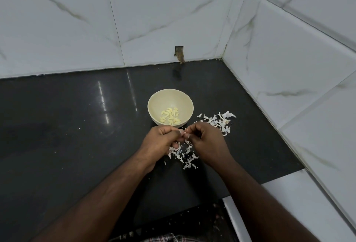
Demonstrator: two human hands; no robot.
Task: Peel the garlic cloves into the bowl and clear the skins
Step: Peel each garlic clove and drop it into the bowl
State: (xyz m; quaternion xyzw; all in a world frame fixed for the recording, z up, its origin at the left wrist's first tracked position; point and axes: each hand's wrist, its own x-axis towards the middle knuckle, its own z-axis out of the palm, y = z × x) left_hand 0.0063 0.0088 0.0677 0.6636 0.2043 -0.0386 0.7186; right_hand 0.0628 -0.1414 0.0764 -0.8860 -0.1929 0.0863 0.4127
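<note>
Head view gives me a small garlic clove point(184, 133), mostly hidden, pinched between both sets of fingertips just at the six o'clock side of the bowl point(154, 101). My left hand point(161, 139) curls tight round it; my right hand point(204, 140) pinches its other end. Peeled cloves point(170, 116) lie in the cream bowl's bottom. Skins point(183, 155) are scattered beneath my hands, and a second heap of skins point(219, 120) sits at three o'clock from the bowl. All rests on the black counter point(73, 126), with marbled wall tiles point(81, 29) behind.
</note>
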